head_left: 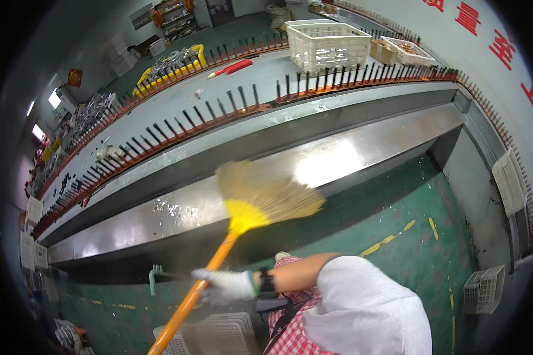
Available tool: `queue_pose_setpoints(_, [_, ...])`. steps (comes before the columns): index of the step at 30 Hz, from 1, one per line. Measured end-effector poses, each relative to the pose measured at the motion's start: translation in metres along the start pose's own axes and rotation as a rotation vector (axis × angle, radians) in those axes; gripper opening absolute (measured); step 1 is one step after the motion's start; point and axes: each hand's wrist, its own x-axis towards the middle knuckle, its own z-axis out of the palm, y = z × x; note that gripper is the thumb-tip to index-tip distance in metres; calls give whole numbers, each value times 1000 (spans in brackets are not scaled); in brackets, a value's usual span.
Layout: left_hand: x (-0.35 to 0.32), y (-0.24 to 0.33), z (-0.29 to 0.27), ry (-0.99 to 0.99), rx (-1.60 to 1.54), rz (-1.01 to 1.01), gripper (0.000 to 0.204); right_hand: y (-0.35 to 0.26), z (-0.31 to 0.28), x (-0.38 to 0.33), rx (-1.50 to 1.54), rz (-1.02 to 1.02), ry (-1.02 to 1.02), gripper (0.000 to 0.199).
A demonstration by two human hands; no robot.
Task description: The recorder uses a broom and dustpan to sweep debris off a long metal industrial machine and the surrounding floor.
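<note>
A broom (pixel 247 218) with an orange handle, a yellow neck and pale straw bristles slants up from the lower edge. My right hand (pixel 226 287), in a white glove, is closed around its handle, with the arm reaching across from the right. The fanned bristles are smeared by motion over a shiny metal ledge (pixel 385 145); whether they touch it I cannot tell. Small clear scraps (pixel 175 208) lie on the ledge, left of the bristles. My left hand is out of view. The handle's lower end runs out of the picture.
Behind the ledge, a long bench (pixel 180 97) carries rows of dark upright pegs (pixel 204 112). A white crate (pixel 328 50), a yellow bin (pixel 170 68) and a red tool (pixel 234 67) are there. White baskets (pixel 219 334) stand on the green floor (pixel 408 228) near my legs.
</note>
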Motion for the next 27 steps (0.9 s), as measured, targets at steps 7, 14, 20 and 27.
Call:
queue_pose_setpoints(7, [175,40,-163,166,527,413,26,-118,-101,-157,155,-806,313,29])
queue_pose_setpoints(14, [369,-68,-301,583,679,-360,42,-176,-234,-272,755,-1573,542,23])
queue_pose_setpoints(20, [426,-105,-359,575,693,-712,41,-185,-293,-295,598,-1748,797,24])
queue_pose_setpoints(27, [466,-122,-362,720,766,-990,42,-195,-293,-360,567,-1825,1041,23])
